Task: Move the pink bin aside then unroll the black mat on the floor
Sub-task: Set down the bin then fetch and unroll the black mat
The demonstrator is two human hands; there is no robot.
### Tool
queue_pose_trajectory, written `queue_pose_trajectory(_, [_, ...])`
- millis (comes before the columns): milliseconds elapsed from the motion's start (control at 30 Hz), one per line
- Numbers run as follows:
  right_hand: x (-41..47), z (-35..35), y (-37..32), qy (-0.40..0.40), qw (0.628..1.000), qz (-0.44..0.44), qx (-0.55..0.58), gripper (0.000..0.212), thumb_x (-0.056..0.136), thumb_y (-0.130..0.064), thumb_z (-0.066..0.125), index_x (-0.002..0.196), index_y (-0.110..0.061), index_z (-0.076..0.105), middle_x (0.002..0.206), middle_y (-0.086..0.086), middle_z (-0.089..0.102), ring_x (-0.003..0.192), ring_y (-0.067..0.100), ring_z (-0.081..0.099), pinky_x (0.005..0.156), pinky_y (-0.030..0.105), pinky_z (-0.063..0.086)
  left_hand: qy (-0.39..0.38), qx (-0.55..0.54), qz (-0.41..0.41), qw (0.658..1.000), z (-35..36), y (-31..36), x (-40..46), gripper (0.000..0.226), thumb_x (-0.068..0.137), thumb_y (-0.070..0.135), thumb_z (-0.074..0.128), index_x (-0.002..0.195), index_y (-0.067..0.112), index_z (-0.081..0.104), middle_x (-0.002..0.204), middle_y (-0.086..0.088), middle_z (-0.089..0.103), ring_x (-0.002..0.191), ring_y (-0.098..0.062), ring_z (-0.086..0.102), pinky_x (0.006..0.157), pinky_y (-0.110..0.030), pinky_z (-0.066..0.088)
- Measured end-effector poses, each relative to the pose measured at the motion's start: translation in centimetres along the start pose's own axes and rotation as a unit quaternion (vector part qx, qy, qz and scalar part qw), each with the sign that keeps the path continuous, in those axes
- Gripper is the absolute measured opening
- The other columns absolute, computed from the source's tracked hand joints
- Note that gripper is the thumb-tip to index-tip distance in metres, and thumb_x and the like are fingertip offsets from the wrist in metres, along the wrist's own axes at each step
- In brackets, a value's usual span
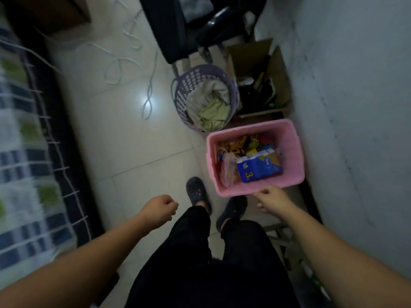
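The scene was viewed from above, with both bare forearms extended forward and down over the tiled floor (124, 138). The left hand (159, 211) was held in a loose fist, fingers curled into the palm with nothing gripped, knuckles turned to the right, and was kept in the air above the floor, well apart from the pink bin (287, 141). The right hand (272, 201) was reached toward the near rim of the bin, wrist slightly bent, its fingers curled; the thumb and curled fingertips were seen just at the rim's edge, but whether the rim was actually pinched could not be told.

The pink bin was found on the floor by the grey wall (355, 107), at the right of the frame, just ahead of the dark clogs (196, 191) worn on the feet. Inside it a blue carton (259, 166), a clear plastic bag (228, 168) and some yellow toys (235, 146) were seen. Just beyond the bin a purple perforated laundry basket (189, 85) filled with cloth was placed, and beside that an open cardboard box (278, 70) was set against the wall. White cable (133, 61) was looped across the floor farther off. A checked blue-and-white bedcover (24, 152) was blurred along the left edge. Black trousers (200, 263) filled the lower centre.
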State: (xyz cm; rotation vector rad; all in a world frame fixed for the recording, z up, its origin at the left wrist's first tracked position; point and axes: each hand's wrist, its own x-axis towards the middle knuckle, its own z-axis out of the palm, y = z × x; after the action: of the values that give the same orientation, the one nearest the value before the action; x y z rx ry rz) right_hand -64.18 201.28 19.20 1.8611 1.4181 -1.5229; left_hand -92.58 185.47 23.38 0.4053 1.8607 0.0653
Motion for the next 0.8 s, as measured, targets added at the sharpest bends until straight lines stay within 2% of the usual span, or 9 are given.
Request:
queue_pose_trajectory(100, [-4.2, -0.3, 0.0, -0.027, 0.996, -0.036, -0.072, 0.03, 0.088, -0.013, 0.058, 0.058, -0.014, 0.056, 0.052, 0.005, 0.056, 0.055, 0.022, 0.054, 0.06, 0.036, 0.045, 0.017, -0.047, -0.028, 0.998, -1.0, -4.3, -5.7, 0.021, 0.091, 0.023, 0.052, 0.089, 0.006, 0.064, 0.086, -0.011, 0.069, 0.071, -0.022, 0.062, 0.071, -0.036, 0.054])
queue_pose_trajectory(267, [-6.7, -2.1, 0.6, -0.077, 0.97, -0.082, -0.218, 0.028, 0.092, -0.014, 0.056, 0.064, -0.014, 0.054, 0.056, 0.008, 0.054, 0.052, 0.021, 0.049, 0.055, 0.032, 0.04, 0.106, -0.196, -0.09, 0.971, 0.7, -12.0, -12.0, 0.024, 0.092, 0.023, 0.05, 0.094, 0.004, 0.064, 0.095, -0.016, 0.068, 0.077, -0.026, 0.061, 0.069, -0.033, 0.049])
queue_pose_trajectory(367, [-7.1, -3.7, 0.4, -0.082, 0.94, -0.095, -0.318, 0.022, 0.092, -0.011, 0.058, 0.07, -0.005, 0.061, 0.062, 0.013, 0.057, 0.057, 0.022, 0.053, 0.056, 0.031, 0.042, 0.165, -0.328, -0.131, 0.921, 4.0, -16.2, -15.5, 0.022, 0.091, 0.02, 0.05, 0.091, 0.002, 0.062, 0.092, -0.016, 0.066, 0.074, -0.025, 0.059, 0.068, -0.033, 0.047])
queue_pose_trajectory(433, [-7.7, -4.1, -0.6, -0.079, 0.913, -0.096, -0.389, 0.019, 0.091, -0.011, 0.059, 0.081, 0.003, 0.066, 0.071, 0.016, 0.06, 0.066, 0.025, 0.056, 0.063, 0.034, 0.044, 0.18, -0.409, -0.159, 0.88, 6.9, -18.6, -18.1, 0.018, 0.091, 0.019, 0.05, 0.085, 0.006, 0.062, 0.088, -0.012, 0.064, 0.071, -0.022, 0.057, 0.067, -0.031, 0.047])
queue_pose_trajectory(533, [-9.5, -2.7, -3.2, -0.066, 0.896, -0.107, -0.427, 0.017, 0.092, -0.01, 0.058, 0.078, -0.003, 0.064, 0.072, 0.017, 0.061, 0.065, 0.028, 0.056, 0.06, 0.034, 0.044, 0.184, -0.481, -0.184, 0.837, 12.0, -21.7, -21.9, 0.018, 0.092, 0.02, 0.05, 0.082, 0.01, 0.062, 0.086, -0.009, 0.064, 0.072, -0.021, 0.059, 0.067, -0.031, 0.049])
queue_pose_trajectory(700, [-13.5, 5.5, -8.0, -0.09, 0.864, -0.183, -0.461, 0.016, 0.09, -0.004, 0.059, 0.075, -0.002, 0.065, 0.063, 0.013, 0.061, 0.055, 0.024, 0.055, 0.056, 0.033, 0.045, 0.186, -0.565, -0.202, 0.778, 19.9, -27.0, -26.9, 0.016, 0.09, 0.017, 0.05, 0.081, 0.008, 0.06, 0.081, -0.009, 0.062, 0.068, -0.022, 0.056, 0.063, -0.028, 0.045])
queue_pose_trajectory(800, [-17.5, 12.2, -10.2, -0.089, 0.826, -0.234, -0.506, 0.018, 0.088, -0.007, 0.059, 0.075, 0.003, 0.067, 0.065, 0.016, 0.061, 0.053, 0.024, 0.056, 0.051, 0.028, 0.047, 0.196, -0.622, -0.214, 0.727, 24.3, -30.4, -29.2, 0.017, 0.091, 0.015, 0.048, 0.077, 0.01, 0.057, 0.077, -0.008, 0.06, 0.062, -0.02, 0.053, 0.06, -0.025, 0.042])
